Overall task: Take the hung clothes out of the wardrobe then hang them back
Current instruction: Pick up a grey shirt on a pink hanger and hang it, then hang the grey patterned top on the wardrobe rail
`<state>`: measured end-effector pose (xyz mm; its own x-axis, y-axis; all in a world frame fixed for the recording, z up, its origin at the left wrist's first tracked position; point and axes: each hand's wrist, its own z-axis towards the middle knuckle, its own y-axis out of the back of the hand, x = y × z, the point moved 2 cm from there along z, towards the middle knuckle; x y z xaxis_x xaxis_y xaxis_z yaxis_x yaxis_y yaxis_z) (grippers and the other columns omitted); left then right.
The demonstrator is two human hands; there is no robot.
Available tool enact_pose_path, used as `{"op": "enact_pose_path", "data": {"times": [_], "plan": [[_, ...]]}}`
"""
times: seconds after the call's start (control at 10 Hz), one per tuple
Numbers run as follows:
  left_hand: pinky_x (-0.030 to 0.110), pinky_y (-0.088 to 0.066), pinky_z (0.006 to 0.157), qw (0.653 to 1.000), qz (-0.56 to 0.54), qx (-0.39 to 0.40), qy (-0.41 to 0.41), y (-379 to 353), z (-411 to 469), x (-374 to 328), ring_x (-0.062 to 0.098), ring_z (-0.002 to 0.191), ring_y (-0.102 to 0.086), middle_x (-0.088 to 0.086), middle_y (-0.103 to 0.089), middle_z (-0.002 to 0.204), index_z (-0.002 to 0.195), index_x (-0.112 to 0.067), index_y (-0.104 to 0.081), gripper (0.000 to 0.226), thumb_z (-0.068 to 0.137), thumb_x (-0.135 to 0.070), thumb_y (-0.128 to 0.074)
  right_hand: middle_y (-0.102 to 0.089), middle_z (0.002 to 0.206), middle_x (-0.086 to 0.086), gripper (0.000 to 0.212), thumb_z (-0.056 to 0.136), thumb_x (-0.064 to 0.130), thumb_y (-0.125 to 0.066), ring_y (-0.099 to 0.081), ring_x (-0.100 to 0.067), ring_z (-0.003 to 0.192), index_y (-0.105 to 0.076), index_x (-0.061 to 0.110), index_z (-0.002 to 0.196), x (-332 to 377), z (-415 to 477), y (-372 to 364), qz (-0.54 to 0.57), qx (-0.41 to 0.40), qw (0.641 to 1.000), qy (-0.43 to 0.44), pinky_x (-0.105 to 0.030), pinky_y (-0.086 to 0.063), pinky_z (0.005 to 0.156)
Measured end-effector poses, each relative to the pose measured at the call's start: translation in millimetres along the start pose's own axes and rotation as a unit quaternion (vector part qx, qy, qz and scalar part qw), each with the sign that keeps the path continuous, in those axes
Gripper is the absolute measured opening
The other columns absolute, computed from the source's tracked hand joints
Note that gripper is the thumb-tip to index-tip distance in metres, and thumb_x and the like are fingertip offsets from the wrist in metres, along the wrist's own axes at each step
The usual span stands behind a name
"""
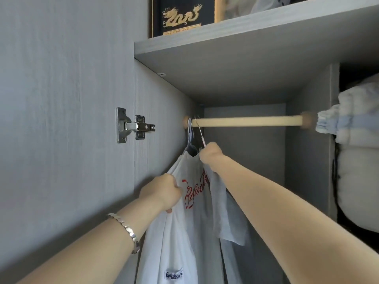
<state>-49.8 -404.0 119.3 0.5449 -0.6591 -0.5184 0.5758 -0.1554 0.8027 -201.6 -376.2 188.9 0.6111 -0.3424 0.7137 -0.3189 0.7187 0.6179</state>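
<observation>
Shirt [184,232], white with red script lettering across it and a small blue-lettered label low down, hangs at the far left end of a wooden rod [246,121] inside an open grey wardrobe. Its wire hanger [200,132] is hooked over the rod, just beside a second, pale hanger [190,130] next to the left wall. The right grip [210,155] is closed in a fist at the neck of the wire hanger, right above the collar. The left grip [162,191], lower down, has its fingers curled round a bunch of the shirt's cloth beside the lettering. A silver bracelet [125,224] circles the left wrist. A metal hinge [135,125] sits on the wardrobe's left side. Above the rod a shelf [246,48] carries a dark box [180,17] with a gold dragon. Folded pale bedding [359,119] fills the compartment to the right.
</observation>
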Motion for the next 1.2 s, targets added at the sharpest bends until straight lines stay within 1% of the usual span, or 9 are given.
{"op": "enact_pose_path", "data": {"times": [0.3,0.4,0.5,0.6,0.7,0.8,1.0,1.1,1.2], "plan": [[0.033,-0.054,0.079,0.997,0.067,-0.017,-0.015,-9,4,4,0.025,0.08,-0.069,0.005,-0.071,0.089,0.07,-0.018,-0.048,0.02,0.088,-0.021,-0.041,-0.046,0.135,-0.027,0.047,0.102,0.024,-0.03,-0.038,-0.036,0.132,-0.043,-0.012,0.13,-7,-14,-39,-0.032,0.068,0.994,0.078,-0.032,-0.034,0.102],[0.032,-0.051,0.08,0.996,0.085,-0.024,-0.022,-12,-12,2,0.026,0.09,-0.067,0.006,-0.069,0.096,0.081,-0.016,-0.053,0.017,0.089,-0.025,-0.041,-0.058,0.115,-0.017,0.04,0.101,0.03,-0.033,-0.056,-0.032,0.105,-0.051,0.001,0.122,-29,-48,-35,-0.049,0.127,0.989,0.052,-0.024,-0.04,0.063],[0.029,-0.046,0.075,0.994,0.105,-0.011,-0.038,-18,-43,-2,0.026,0.094,-0.063,0.007,-0.069,0.094,0.079,-0.016,-0.049,0.017,0.089,-0.026,-0.04,-0.047,0.07,-0.007,0.026,0.096,0.027,-0.041,-0.041,-0.019,0.053,-0.046,0.013,0.074,-70,-98,-33,-0.117,0.2,0.972,-0.043,-0.022,-0.032,0.047],[0.024,-0.041,0.062,0.99,0.1,0.058,-0.076,-34,-85,-4,0.023,0.081,-0.069,0.005,-0.07,0.082,0.073,-0.015,-0.047,0.018,0.087,-0.022,-0.038,-0.045,0.06,-0.004,0.026,0.091,0.015,-0.04,-0.037,-0.016,0.049,-0.049,0.009,0.067,-109,-166,-18,-0.147,0.219,0.959,-0.105,-0.021,-0.031,0.047],[0.026,-0.042,0.066,0.978,0.111,0.125,-0.127,-59,-133,-11,0.024,0.085,-0.069,0.007,-0.071,0.089,0.087,-0.012,-0.053,0.016,0.087,-0.02,-0.039,-0.069,0.093,-0.012,0.029,0.093,0.01,-0.038,-0.061,-0.02,0.074,-0.063,-0.004,0.101,-140,-237,8,-0.148,0.197,0.961,-0.128,-0.025,-0.049,0.064],[0.027,-0.043,0.07,0.951,0.124,0.217,-0.184,-97,-188,-28,0.024,0.083,-0.068,0.008,-0.073,0.09,0.087,-0.013,-0.053,0.015,0.086,-0.019,-0.039,-0.068,0.111,-0.015,0.029,0.093,0.012,-0.046,-0.06,-0.02,0.082,-0.062,-0.002,0.114,-175,-311,34,-0.146,0.144,0.961,-0.184,-0.026,-0.049,0.067],[0.025,-0.04,0.066,0.862,0.155,0.357,-0.325,-188,-315,-98,0.022,0.083,-0.064,0.004,-0.068,0.097,0.102,-0.014,-0.056,0.024,0.088,-0.018,-0.038,-0.064,0.091,-0.007,0.025,0.091,0.006,-0.044,-0.056,-0.009,0.062,-0.064,0.001,0.104,-263,-485,111,-0.144,0.106,0.926,-0.333,-0.012,-0.042,0.056],[0.023,-0.039,0.065,0.822,0.104,0.424,-0.365,-229,-397,-148,0.021,0.078,-0.065,0.004,-0.068,0.088,0.082,-0.019,-0.052,0.015,0.084,-0.014,-0.037,-0.067,0.093,-0.006,0.029,0.091,0.008,-0.042,-0.057,-0.011,0.063,-0.064,0.0,0.108,-300,-587,163,-0.161,0.061,0.896,-0.409,-0.008,-0.042,0.048],[0.022,-0.038,0.057,0.772,0.044,0.506,-0.382,-264,-493,-203,0.022,0.068,-0.061,0.008,-0.068,0.082,0.076,-0.018,-0.048,0.015,0.085,-0.012,-0.038,-0.069,0.108,-0.01,0.029,0.093,0.014,-0.043,-0.064,-0.023,0.088,-0.065,0.005,0.11,-326,-692,213,-0.185,0.022,0.862,-0.472,-0.026,-0.051,0.074]]}}
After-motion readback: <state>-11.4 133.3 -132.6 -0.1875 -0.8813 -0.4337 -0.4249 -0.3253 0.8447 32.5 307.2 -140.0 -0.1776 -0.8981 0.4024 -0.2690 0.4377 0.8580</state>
